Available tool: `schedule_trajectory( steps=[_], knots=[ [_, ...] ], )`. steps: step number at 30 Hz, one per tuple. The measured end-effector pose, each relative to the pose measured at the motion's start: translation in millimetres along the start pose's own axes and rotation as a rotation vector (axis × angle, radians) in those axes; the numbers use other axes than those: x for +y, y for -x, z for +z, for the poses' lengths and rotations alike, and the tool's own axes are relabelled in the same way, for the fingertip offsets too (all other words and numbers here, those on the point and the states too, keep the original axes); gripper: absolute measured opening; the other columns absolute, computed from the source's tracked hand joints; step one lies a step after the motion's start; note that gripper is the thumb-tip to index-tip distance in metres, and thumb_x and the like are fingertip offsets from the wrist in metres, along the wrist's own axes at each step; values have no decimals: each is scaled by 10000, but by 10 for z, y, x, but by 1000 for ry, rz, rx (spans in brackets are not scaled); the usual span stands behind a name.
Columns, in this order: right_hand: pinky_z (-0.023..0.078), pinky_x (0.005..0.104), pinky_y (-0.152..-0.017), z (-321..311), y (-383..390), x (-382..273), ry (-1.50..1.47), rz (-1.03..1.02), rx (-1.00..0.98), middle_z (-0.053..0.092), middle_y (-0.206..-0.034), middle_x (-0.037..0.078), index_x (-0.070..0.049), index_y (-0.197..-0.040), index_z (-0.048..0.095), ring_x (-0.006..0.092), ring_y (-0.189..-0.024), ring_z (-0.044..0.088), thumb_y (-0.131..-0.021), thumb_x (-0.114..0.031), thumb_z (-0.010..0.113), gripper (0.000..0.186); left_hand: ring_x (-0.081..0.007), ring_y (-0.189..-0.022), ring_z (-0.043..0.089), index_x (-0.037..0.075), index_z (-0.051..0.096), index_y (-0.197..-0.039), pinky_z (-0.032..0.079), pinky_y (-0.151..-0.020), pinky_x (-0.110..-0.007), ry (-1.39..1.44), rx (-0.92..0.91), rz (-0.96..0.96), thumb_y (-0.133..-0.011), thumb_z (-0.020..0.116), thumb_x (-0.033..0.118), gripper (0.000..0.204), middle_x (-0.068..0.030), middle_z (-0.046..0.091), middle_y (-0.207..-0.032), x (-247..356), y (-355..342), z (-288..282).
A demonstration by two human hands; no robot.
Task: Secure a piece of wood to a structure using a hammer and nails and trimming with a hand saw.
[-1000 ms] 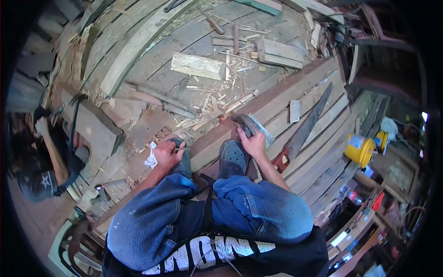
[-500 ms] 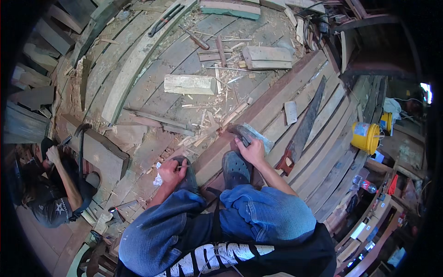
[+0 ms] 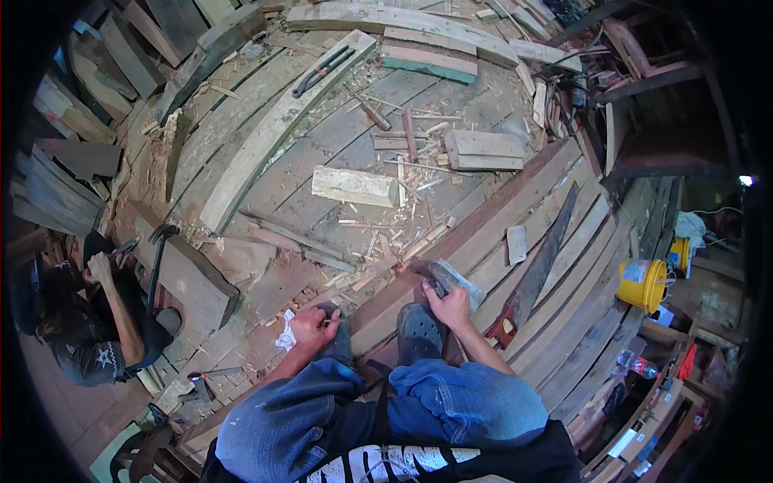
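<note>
My left hand is closed above my left clog, its fingers curled. Something small and thin seems to stick out by the fingertips, too small to name. A crumpled white paper lies beside it. In front of my right clog, my right hand grips a dark, flat-sided tool on the edge of the planks; its kind does not show. Against it rests a pale grey slab. A handsaw lies on the planks to the right, with a small pale wood piece near its blade.
A squared wood block and a chisel-like tool lie ahead among shavings. A curved timber carries a dark metal tool. At left a co-worker sits by a thick beam. Yellow buckets stand at right.
My view has tilted up, so the scene sits lower and further right in the picture. Both hands stay near my clogs, the right one still gripping the dark tool.
</note>
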State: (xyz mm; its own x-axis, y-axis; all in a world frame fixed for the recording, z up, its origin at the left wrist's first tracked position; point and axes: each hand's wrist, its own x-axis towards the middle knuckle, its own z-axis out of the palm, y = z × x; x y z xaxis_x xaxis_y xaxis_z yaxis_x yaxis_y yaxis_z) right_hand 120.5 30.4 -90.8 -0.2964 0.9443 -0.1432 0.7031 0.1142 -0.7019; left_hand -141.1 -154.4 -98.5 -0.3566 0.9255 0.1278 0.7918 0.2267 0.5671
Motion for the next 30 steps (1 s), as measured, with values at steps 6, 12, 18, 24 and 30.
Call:
schedule_trajectory(
  steps=[6, 12, 18, 24, 30],
  knots=[
    [541, 398, -723, -102, -15, -31, 49, 95, -118, 698, -861, 182, -50, -1060, 687, 340, -786, 689, -796, -310, 695, 370, -264, -440, 511, 78, 475, -487, 395, -422, -392, 25, -6, -3, -742, 739, 275, 416, -92, 503, -498, -8, 6, 54],
    [541, 401, -734, -103, -20, -38, 90, 95, -129, 697, -850, 190, -51, -1054, 694, 349, -787, 688, -797, -328, 690, 378, -270, -432, 499, 93, 441, -482, 398, -428, -394, -7, 7, 21, -736, 742, 276, 434, -86, 477, -485, -9, -2, 48],
    [528, 431, -654, 12, -52, 27, -26, -143, 56, 652, -662, 183, -83, -988, 717, 353, -641, 658, -793, -363, 684, 343, -264, -458, 526, 96, 468, -495, 422, -445, -386, -13, -7, 17, -728, 741, 279, 403, -84, 509, -512, -45, 26, 32],
    [533, 397, -748, -63, -58, -48, -127, -55, -72, 693, -839, 185, -56, -1032, 702, 333, -805, 687, -794, -272, 704, 321, -270, -487, 553, 86, 517, -516, 438, -458, -397, -36, 1, -36, -710, 752, 316, 382, -86, 531, -531, -4, 22, 35],
    [511, 381, -850, -16, -8, -24, -146, -12, -141, 695, -1002, 177, -19, -1099, 669, 308, -948, 676, -797, -168, 693, 337, -248, -543, 599, 82, 618, -586, 486, -505, -372, -59, 25, -33, -713, 738, 331, 304, -66, 607, -629, -32, 115, 25]
  ],
)
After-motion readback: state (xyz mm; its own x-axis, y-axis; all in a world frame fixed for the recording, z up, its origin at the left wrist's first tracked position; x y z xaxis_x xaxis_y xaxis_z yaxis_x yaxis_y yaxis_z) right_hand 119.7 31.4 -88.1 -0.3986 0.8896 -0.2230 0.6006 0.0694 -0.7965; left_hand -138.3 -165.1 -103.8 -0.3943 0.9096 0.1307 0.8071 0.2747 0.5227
